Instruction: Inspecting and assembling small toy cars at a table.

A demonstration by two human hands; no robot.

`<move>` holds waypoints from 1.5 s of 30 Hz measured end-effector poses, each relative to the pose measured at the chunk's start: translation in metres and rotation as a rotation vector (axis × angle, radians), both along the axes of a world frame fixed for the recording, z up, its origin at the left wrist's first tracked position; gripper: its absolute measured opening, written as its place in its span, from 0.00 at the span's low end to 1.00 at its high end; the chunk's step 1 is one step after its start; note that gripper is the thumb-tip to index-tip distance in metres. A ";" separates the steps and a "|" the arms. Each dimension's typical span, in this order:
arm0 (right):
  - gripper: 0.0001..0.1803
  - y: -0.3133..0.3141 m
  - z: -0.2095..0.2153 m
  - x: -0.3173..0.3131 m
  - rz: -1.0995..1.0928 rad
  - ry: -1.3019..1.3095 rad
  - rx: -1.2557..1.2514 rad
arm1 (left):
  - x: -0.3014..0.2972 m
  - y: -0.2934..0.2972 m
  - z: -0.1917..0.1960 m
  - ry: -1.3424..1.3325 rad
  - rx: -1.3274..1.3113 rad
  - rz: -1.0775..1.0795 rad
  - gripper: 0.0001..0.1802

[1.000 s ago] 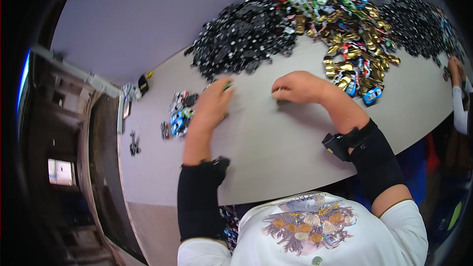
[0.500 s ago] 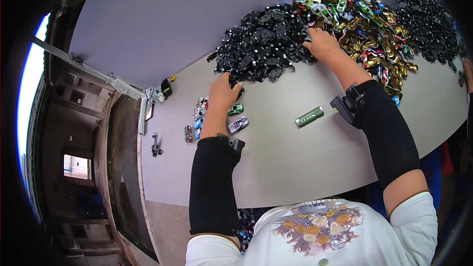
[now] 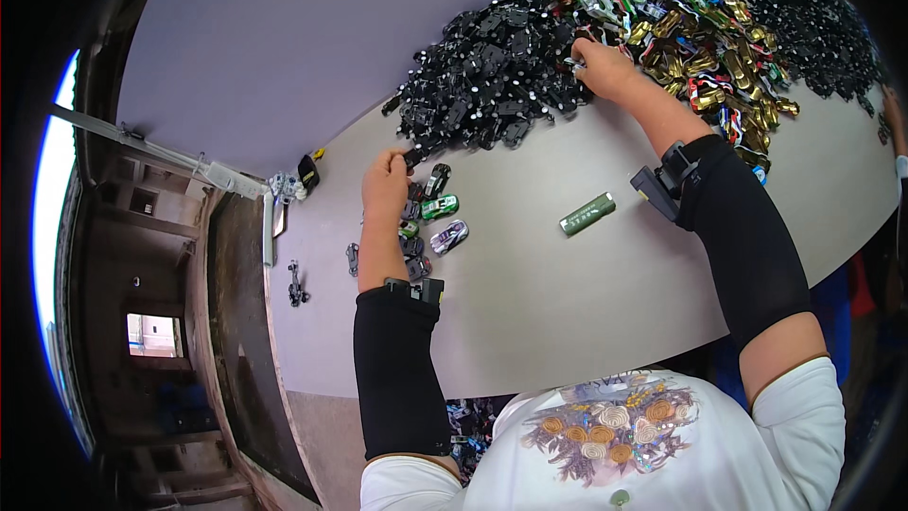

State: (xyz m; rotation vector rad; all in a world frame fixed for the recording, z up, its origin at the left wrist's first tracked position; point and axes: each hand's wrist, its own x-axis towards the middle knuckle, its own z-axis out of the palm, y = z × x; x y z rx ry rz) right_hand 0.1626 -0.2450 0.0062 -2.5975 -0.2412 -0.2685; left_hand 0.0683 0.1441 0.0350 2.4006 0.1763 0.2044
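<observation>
My left hand is at the near-left edge of a heap of black toy car bases. Its fingers pinch a black toy car base. Just beside it lie a dark toy car, a green toy car and a purple-and-white toy car, with several more partly behind my wrist. Where the black heap meets a pile of coloured toy car bodies, my right hand is closed with its fingertips on a small whitish piece, too small to name.
A green cylinder lies mid-table. Another black heap is at the far right, near another person's hand. To the left are a small dark toy part and a yellow-and-black object at the table's edge.
My left hand has moved left from the front of the black heap. A dark toy car now shows beside the green one. The right hand has shifted slightly left and the view has shifted a little.
</observation>
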 end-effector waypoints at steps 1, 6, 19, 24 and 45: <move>0.15 0.001 0.001 -0.002 -0.012 -0.023 -0.061 | -0.004 -0.001 0.007 0.019 -0.197 0.012 0.13; 0.15 -0.001 0.023 -0.033 -0.048 -0.276 0.011 | -0.030 -0.056 0.022 0.069 -0.657 -0.118 0.14; 0.17 0.038 0.000 -0.134 0.329 -0.095 0.561 | -0.036 -0.149 -0.032 0.256 -1.055 -0.301 0.07; 0.20 0.043 -0.001 -0.134 0.326 -0.232 0.499 | -0.038 -0.146 -0.030 0.334 -1.255 -0.358 0.13; 0.18 0.051 0.000 -0.141 0.340 0.014 0.755 | -0.046 -0.160 -0.028 0.219 -1.297 -0.474 0.19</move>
